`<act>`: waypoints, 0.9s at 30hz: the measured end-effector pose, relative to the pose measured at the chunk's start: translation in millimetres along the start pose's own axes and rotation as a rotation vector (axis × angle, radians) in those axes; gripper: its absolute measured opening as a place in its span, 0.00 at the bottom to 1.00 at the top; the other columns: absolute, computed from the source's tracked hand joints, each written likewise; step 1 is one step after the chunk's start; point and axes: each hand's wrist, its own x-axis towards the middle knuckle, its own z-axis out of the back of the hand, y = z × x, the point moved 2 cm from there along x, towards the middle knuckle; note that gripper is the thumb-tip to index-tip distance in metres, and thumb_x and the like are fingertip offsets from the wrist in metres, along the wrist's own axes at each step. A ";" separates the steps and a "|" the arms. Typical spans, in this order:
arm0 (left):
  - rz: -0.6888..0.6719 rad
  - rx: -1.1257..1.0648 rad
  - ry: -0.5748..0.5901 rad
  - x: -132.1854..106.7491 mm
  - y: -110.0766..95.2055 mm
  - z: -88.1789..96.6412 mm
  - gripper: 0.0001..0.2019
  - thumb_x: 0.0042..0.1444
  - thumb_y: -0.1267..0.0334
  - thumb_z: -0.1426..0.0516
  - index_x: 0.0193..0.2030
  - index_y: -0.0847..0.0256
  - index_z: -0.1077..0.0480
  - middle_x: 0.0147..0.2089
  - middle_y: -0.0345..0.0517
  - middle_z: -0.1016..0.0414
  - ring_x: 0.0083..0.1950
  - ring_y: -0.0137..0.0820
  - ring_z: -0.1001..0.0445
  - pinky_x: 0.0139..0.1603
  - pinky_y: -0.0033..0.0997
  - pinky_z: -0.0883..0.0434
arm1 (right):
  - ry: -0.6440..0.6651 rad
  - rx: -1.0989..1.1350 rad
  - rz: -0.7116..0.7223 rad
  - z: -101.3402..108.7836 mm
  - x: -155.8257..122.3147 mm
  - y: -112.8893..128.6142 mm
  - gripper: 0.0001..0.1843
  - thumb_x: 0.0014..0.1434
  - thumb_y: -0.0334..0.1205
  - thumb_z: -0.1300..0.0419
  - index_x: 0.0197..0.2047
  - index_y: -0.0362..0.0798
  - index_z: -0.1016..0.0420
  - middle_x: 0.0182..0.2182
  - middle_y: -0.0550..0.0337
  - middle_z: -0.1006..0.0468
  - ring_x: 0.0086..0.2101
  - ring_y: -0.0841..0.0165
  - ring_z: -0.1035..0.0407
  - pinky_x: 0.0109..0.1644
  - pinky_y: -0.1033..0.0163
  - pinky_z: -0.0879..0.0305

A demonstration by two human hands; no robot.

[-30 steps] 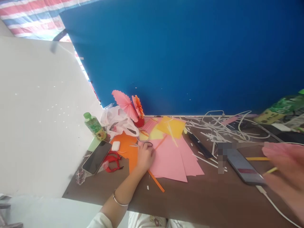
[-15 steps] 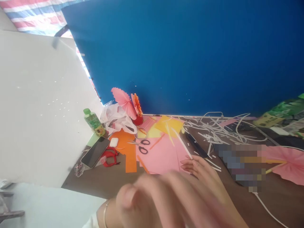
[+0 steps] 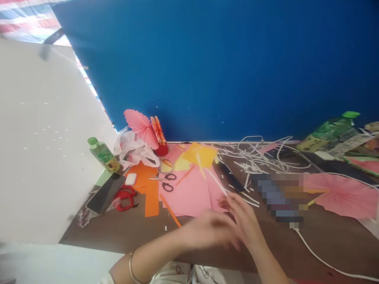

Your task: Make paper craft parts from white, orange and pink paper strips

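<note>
My right hand lies on the brown table at the right edge of the pink paper sheets. Its fingertips are pressed together at the near end of a thin white paper strip that runs up across the pink paper. My left hand, with a bracelet on the wrist, hovers just left of the right hand and partly over it. It is smeared by motion, so its fingers cannot be made out. Black-handled scissors lie apart on the paper, to the left of both hands.
Orange paper, yellow paper, a phone, a white earbud case, red pliers and a green bottle lie left. Pleated paper fans stand at the back. Right: white scraps, a cable, a pink fan.
My left hand left the scissors and swept right to meet the right hand. My right hand let go of the pink fan and came to the white strip. The view shifted right.
</note>
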 end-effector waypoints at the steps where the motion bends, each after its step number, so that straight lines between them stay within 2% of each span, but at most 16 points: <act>1: -0.018 -0.012 -0.074 9.4 -1.5 6.1 0.16 0.49 0.50 0.43 0.37 0.62 0.27 0.39 0.49 0.26 0.46 0.37 0.30 0.46 0.35 0.35 | 0.024 -0.002 0.018 -1.2 0.6 -0.5 0.16 0.50 0.52 0.40 0.35 0.48 0.27 0.31 0.55 0.23 0.34 0.63 0.29 0.41 0.59 0.33; 3: -0.043 -0.033 -0.214 23.6 -0.7 21.7 0.17 0.54 0.51 0.49 0.39 0.61 0.27 0.46 0.50 0.28 0.52 0.37 0.35 0.50 0.35 0.38 | 0.085 0.011 0.061 -8.0 2.4 0.4 0.15 0.52 0.50 0.42 0.35 0.48 0.27 0.31 0.55 0.24 0.34 0.63 0.29 0.42 0.58 0.33; 5: -0.056 -0.117 -0.362 32.7 2.8 38.0 0.15 0.52 0.53 0.46 0.41 0.60 0.28 0.46 0.49 0.29 0.48 0.36 0.34 0.45 0.34 0.37 | 0.158 0.004 0.087 -18.3 6.1 2.2 0.13 0.53 0.49 0.43 0.35 0.47 0.28 0.31 0.56 0.25 0.33 0.64 0.30 0.42 0.57 0.34; 8: -0.151 -0.211 -0.435 43.2 6.0 53.1 0.12 0.49 0.55 0.42 0.35 0.60 0.27 0.40 0.45 0.28 0.42 0.32 0.32 0.42 0.30 0.37 | 0.230 -0.005 0.093 -33.7 15.5 2.8 0.11 0.53 0.46 0.42 0.36 0.48 0.28 0.29 0.58 0.25 0.32 0.65 0.31 0.41 0.58 0.35; 13: -0.253 -0.201 -0.543 57.0 11.3 63.7 0.08 0.47 0.59 0.40 0.28 0.62 0.31 0.30 0.41 0.31 0.35 0.27 0.34 0.41 0.29 0.37 | 0.259 -0.007 0.077 -50.4 33.1 -4.0 0.09 0.48 0.43 0.40 0.33 0.48 0.27 0.27 0.59 0.26 0.31 0.66 0.32 0.40 0.59 0.36; 15: -0.291 -0.157 -0.572 58.8 14.5 66.6 0.07 0.49 0.60 0.42 0.27 0.62 0.32 0.30 0.41 0.32 0.34 0.27 0.34 0.41 0.29 0.37 | 0.255 0.014 0.016 -54.6 37.8 -8.1 0.11 0.46 0.42 0.38 0.34 0.47 0.25 0.28 0.59 0.25 0.31 0.67 0.32 0.39 0.59 0.36; 18: -0.339 -0.083 -0.650 57.4 18.8 71.0 0.07 0.51 0.60 0.43 0.28 0.61 0.33 0.31 0.41 0.33 0.36 0.28 0.33 0.42 0.29 0.37 | 0.261 0.158 -0.149 -60.2 41.3 -11.9 0.13 0.46 0.43 0.39 0.35 0.45 0.24 0.28 0.55 0.24 0.29 0.68 0.32 0.35 0.61 0.36; 20: -0.331 -0.095 -0.666 56.0 19.8 72.8 0.07 0.50 0.59 0.42 0.28 0.61 0.33 0.32 0.42 0.33 0.37 0.29 0.34 0.42 0.29 0.37 | 0.229 0.231 -0.219 -62.8 42.4 -10.4 0.14 0.47 0.44 0.41 0.34 0.43 0.24 0.29 0.52 0.24 0.28 0.67 0.32 0.32 0.62 0.37; 21: -0.318 -0.120 -0.648 55.4 19.1 73.3 0.08 0.49 0.59 0.41 0.28 0.61 0.33 0.32 0.41 0.33 0.37 0.29 0.34 0.42 0.28 0.37 | 0.196 0.219 -0.211 -63.1 43.0 -8.1 0.15 0.47 0.44 0.41 0.35 0.43 0.24 0.30 0.51 0.24 0.27 0.68 0.32 0.30 0.62 0.37; 24: -0.271 -0.198 -0.568 52.3 11.2 75.1 0.10 0.47 0.57 0.39 0.27 0.61 0.33 0.31 0.40 0.34 0.36 0.28 0.35 0.42 0.28 0.38 | 0.074 0.044 -0.033 -59.4 45.1 3.7 0.19 0.48 0.44 0.40 0.42 0.44 0.26 0.36 0.51 0.24 0.25 0.70 0.34 0.29 0.61 0.36; 27: -0.263 -0.177 -0.511 46.2 -1.6 81.2 0.11 0.46 0.57 0.39 0.24 0.61 0.34 0.30 0.39 0.35 0.35 0.27 0.36 0.41 0.27 0.39 | -0.057 -0.078 0.147 -48.4 47.8 15.7 0.22 0.52 0.44 0.43 0.50 0.47 0.31 0.41 0.51 0.26 0.25 0.70 0.33 0.29 0.60 0.34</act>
